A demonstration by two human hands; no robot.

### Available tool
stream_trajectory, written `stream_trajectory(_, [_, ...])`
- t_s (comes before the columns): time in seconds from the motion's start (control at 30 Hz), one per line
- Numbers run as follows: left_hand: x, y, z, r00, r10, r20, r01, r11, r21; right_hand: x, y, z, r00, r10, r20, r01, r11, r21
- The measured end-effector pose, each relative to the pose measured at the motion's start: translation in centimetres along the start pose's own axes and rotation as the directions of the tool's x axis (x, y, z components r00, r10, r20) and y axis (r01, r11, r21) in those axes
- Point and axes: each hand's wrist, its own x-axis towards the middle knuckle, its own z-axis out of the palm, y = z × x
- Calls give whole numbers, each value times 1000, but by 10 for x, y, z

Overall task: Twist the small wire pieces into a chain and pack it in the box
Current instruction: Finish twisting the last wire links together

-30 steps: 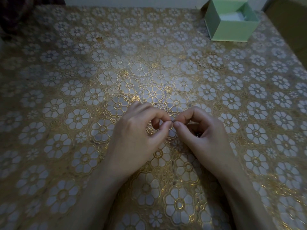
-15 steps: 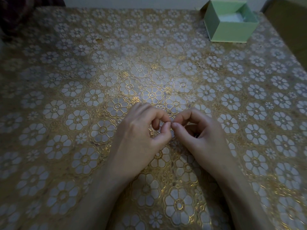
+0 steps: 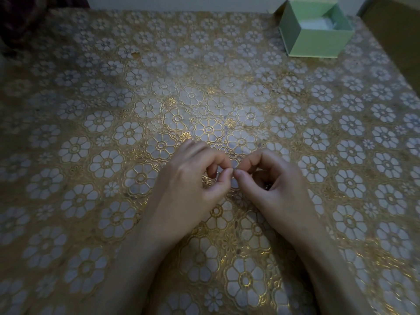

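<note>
Left hand: the left hand [image 3: 188, 185] is low in the middle of the view, at about 7 o'clock from the center. Its thumb and first finger curl in and pinch together at the tips. The other fingers curl under.

Right hand: the right hand [image 3: 276, 189] is just beside the left hand, at about 5 o'clock from the center. Its thumb and first finger also curl in and pinch at the tips. The 2 pinches meet tip to tip.

Wire: a tiny thin grey wire piece [image 3: 234, 171] shows right where the 2 pinches meet. Both hands hold it. It is too small to tell its shape. It is up off the cloth, between the fingertips.

Dark bit: a small dark shiny thing [image 3: 267, 187] peeks out inside the curled right hand. I cannot tell what it is.

Box: the open pale green square cardboard box [image 3: 318, 42] sits far away at 1 o'clock, near the far edge of the table. It is well apart from the hands. Something white lies at the bottom inside it.

Table cover: the shiny gold tablecloth with white flower shapes [image 3: 113, 133] covers the whole table. The hands float just over it.

Dark cloth: a dark cloth lump [image 3: 27, 19] is at 11 o'clock, in the far corner.

Brown thing: a flat brown cardboard shape [image 3: 400, 37] is at 2 o'clock, past the green box.
</note>
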Motion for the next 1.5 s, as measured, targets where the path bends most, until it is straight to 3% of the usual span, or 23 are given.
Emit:
stream_trajectory(0.53, [1, 0, -3, 998, 55, 4, -55, 998, -6, 0, 2, -2, 1000, -13, 24, 13, 1000, -20])
stream_trajectory(1.5, [0, 4, -1, 999, -27, 25, 29, 998, -64, 1, -1, 1, 1000, 1, -1, -1, 1000, 11])
